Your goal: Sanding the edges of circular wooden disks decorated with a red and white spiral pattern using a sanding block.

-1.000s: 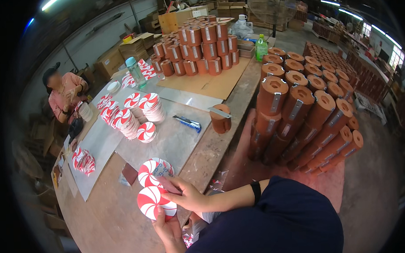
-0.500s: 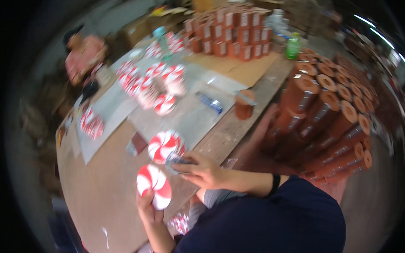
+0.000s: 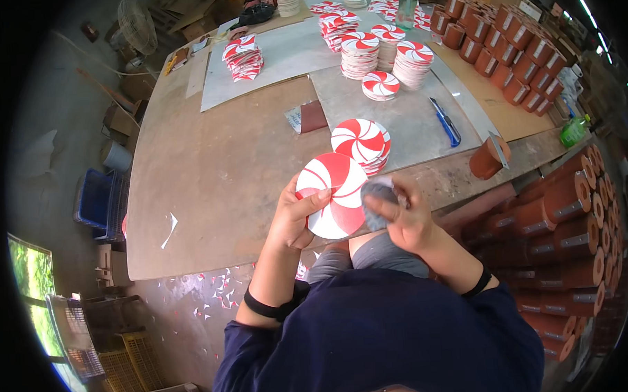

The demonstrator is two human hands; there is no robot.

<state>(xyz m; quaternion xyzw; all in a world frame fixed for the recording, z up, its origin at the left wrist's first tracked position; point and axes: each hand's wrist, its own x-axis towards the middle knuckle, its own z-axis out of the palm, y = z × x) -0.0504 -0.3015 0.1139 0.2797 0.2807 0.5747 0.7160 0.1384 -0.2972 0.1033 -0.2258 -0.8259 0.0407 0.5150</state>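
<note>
My left hand (image 3: pixel 297 217) holds a round disc with a red and white swirl pattern (image 3: pixel 333 188) by its left edge, tilted up over the table's near edge. My right hand (image 3: pixel 401 217) grips a small grey pad (image 3: pixel 378 197) pressed against the disc's right side. Just beyond the held disc lies a short stack of the same swirl discs (image 3: pixel 362 142) on a grey sheet (image 3: pixel 408 117).
Taller stacks of swirl discs (image 3: pixel 361 53) stand farther back, with another pile (image 3: pixel 243 57) at the left. A blue utility knife (image 3: pixel 448 122) and a brown cylinder (image 3: pixel 489 157) lie to the right. Rows of brown cylinders (image 3: pixel 570 208) fill the right side. The wooden table (image 3: pixel 210 179) stretches left.
The view has swung round and downward. The held disc has come up from low by the table edge, and my right hand has moved from its top onto its right side with the pad.
</note>
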